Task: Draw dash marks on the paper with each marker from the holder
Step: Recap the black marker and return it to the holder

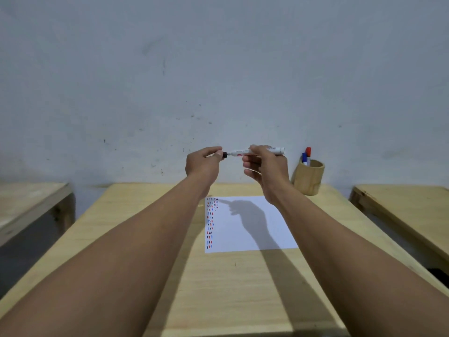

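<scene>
Both hands are raised above the far end of the wooden table (150,239). My right hand (263,166) grips a white marker (239,152) that lies level, pointing left. My left hand (202,164) pinches the marker's black cap (225,154) at its left end; whether the cap sits on the marker or just off it I cannot tell. Below lies a white paper (255,239) with columns of black, red and blue dashes along its left edge. A round wooden holder (308,177) stands at the back right with a red-capped marker (308,151) and a blue-capped marker (304,158) in it.
A grey-white wall rises right behind the table. A second wooden table (29,203) stands to the left and a third one (408,207) to the right, each across a dark gap. The hands cast a shadow over the paper's middle.
</scene>
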A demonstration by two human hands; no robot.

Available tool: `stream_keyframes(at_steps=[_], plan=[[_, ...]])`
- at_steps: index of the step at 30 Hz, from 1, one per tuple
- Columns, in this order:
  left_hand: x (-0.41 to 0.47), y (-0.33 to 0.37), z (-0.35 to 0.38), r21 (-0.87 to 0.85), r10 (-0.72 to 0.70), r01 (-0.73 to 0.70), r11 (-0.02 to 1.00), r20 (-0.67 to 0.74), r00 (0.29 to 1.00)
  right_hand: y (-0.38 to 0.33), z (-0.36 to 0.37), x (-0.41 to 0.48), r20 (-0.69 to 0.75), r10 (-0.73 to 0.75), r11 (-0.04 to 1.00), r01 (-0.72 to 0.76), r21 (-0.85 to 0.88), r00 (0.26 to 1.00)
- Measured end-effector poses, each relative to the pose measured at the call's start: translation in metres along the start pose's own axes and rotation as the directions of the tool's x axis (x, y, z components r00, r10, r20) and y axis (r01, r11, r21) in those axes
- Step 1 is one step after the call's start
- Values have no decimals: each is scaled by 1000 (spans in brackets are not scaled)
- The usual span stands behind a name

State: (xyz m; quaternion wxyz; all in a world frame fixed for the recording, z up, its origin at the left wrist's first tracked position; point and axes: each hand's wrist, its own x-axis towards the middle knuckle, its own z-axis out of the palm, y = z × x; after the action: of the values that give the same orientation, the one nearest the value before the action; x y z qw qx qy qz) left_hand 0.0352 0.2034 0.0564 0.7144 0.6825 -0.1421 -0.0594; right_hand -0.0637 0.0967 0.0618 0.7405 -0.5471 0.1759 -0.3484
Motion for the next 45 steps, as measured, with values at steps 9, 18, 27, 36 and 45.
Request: stream_keyframes(at_steps=[9,18,27,36,45], plan=[[-13,25,8,-130,-54,68,989,110,992,-22,-19,-10,77,31,995,-38,97,997],[-18,43,20,-135,-21,42,990,156,987,-39,-29,-12,134,37,977,-64,206,990],[-11,46,22,-46,108,-103,994,123,987,-56,-54,-5,250,5,822,138,-553,968],[-14,47,48,130,290,-320,939,204,935,-57,-77,4,270,-130,700,281,-656,954],[-20,55,110,204,369,-439,875,306,877,-68,-121,23,207,-152,647,256,-718,966]])
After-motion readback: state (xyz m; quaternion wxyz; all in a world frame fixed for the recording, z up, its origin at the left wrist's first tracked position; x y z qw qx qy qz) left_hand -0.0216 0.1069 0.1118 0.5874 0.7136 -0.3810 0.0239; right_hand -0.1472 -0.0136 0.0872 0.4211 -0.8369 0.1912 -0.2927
